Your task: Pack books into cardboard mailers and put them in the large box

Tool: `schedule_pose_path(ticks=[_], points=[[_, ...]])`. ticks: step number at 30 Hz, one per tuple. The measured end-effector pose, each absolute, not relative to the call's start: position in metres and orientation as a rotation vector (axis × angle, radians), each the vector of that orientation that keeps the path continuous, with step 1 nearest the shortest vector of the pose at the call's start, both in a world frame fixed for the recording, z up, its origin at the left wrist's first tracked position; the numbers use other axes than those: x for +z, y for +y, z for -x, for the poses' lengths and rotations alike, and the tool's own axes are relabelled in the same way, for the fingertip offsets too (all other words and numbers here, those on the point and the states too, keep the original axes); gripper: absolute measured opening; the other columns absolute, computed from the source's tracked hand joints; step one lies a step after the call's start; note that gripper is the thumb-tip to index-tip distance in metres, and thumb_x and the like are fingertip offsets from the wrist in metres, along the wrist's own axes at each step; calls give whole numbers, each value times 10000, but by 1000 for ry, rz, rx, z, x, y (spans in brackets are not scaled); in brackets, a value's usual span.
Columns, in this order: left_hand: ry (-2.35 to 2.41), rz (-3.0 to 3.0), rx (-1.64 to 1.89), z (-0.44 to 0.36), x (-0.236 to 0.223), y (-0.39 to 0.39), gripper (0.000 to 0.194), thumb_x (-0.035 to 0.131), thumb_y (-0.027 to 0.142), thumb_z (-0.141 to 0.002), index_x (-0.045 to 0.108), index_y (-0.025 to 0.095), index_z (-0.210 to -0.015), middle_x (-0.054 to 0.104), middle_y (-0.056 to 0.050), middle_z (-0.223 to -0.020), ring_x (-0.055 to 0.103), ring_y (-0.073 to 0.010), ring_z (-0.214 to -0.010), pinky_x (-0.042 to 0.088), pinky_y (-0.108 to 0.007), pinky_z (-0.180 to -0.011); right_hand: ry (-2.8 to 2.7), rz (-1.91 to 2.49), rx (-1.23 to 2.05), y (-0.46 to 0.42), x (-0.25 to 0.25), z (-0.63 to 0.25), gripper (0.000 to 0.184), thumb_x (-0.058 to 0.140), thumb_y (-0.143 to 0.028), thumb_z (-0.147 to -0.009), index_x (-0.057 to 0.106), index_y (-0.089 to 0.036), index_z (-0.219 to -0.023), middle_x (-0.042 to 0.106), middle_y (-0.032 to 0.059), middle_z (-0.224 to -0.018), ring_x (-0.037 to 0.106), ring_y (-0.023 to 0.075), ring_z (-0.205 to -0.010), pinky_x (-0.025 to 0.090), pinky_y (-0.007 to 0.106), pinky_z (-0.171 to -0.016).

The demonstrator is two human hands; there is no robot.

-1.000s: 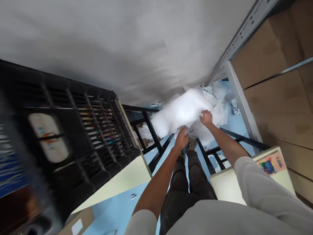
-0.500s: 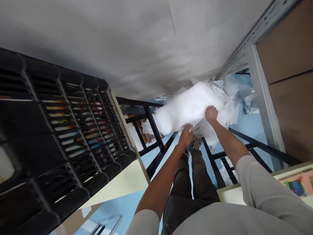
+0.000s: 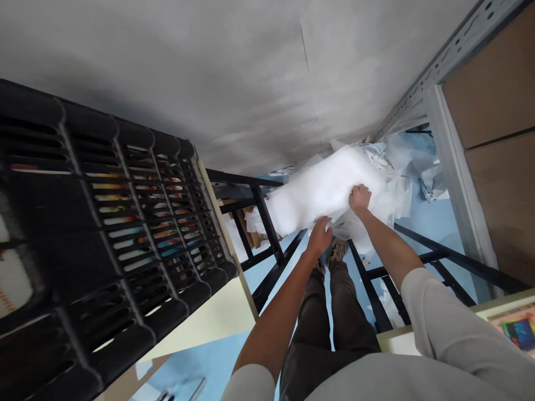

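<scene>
A large bundle of thin white packing foam sheets (image 3: 315, 186) lies between the wall and my feet, its loose layers spreading out to the right. My left hand (image 3: 321, 235) is closed at its near edge, fingers bent round a thin fold of the sheet. Higher up and to the right, my right hand (image 3: 360, 197) grips the foam from above with curled fingers. Under my right wrist hangs a loose, translucent flap. The fingertips of both hands are partly hidden in the material.
At left, a black plastic crate (image 3: 137, 234) with colourful printed items stands on a pale tabletop (image 3: 200, 317). Black metal table legs (image 3: 267, 223) flank me. Cardboard boxes (image 3: 493, 150) sit behind a grey perforated post (image 3: 462, 184) at right. A grey wall (image 3: 251, 83) rises ahead.
The view has shifted slightly, so the crate and post appear further right. Both hands keep their hold on the foam, whose left end now droops a little further out.
</scene>
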State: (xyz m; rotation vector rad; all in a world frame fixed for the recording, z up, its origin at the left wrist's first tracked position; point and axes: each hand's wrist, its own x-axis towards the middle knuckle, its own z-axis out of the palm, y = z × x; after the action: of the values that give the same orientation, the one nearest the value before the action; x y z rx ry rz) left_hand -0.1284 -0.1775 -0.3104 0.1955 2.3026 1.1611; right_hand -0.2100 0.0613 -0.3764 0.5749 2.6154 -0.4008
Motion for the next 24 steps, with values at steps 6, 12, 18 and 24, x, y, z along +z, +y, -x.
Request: schedule_pose_path(ticks=[6,12,18,24], points=[[2285,-216,1171,132,-291,-170,396,571,154,-1009,692,210,-1382,669,-131,-1510,578,-282,-1493,452,-519,-1313,2576,-475,-559,67,-342,214,227,518,-173,-1019,681,-183,-1177,731,184,-1199,626,350,-1183,433,478,-1068],[2272,-301,1219,157,-235,-147,398,597,168,-999,700,251,-1374,670,-110,-1509,592,-296,-1484,476,-521,-1292,2571,-575,-788,79,-268,221,210,532,-183,-1011,662,-254,-1160,783,93,-1084,710,295,-995,522,369,-891],[2283,-466,1258,180,-165,-132,447,596,129,-968,692,244,-1389,657,-122,-1499,602,-297,-1466,468,-496,-1299,2561,-691,-1190,78,-187,204,301,543,-173,-943,648,-280,-1204,758,-11,-921,759,220,-830,576,344,-899],[2247,-739,1209,168,-91,-122,490,560,125,-987,649,199,-1463,614,-154,-1545,556,-293,-1509,439,-487,-1316,2502,-876,-1514,86,-92,139,393,610,-196,-891,662,-228,-1279,768,-12,-886,775,198,-770,608,359,-926]])
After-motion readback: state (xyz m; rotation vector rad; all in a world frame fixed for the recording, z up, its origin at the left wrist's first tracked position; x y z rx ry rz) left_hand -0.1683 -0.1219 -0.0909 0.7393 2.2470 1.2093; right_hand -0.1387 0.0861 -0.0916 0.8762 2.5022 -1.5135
